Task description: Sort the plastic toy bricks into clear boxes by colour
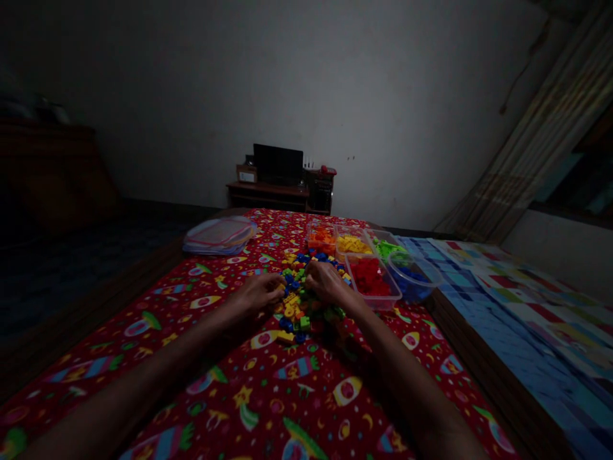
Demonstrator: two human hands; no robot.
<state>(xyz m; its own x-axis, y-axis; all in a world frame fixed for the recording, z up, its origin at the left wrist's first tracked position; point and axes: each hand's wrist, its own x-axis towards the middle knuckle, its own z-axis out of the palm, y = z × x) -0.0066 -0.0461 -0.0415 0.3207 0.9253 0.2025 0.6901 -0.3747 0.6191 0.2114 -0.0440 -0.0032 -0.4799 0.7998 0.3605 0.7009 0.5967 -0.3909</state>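
A loose pile of small toy building bricks (290, 299), mixed yellow, blue, green and orange, lies on the red patterned cloth (230, 370). At the pile's left edge my left hand (261, 292) is closed in a pinch, with a bit of a yellow brick (281, 287) showing at its fingertips. My right hand (326, 281) reaches over the pile's right part, fingers curled down and pressed together; what they hold, if anything, is hidden. Just right of that hand stands a clear tub of red bricks (370, 278).
More clear tubs hold orange bricks (320, 238), yellow bricks (353, 245), green bricks (387, 249) and blue bricks (410, 276). Stacked lids (220, 235) lie at the back left. A blue checked bedcover (493, 319) is on the right; a dark monitor (278, 163) stands by the wall.
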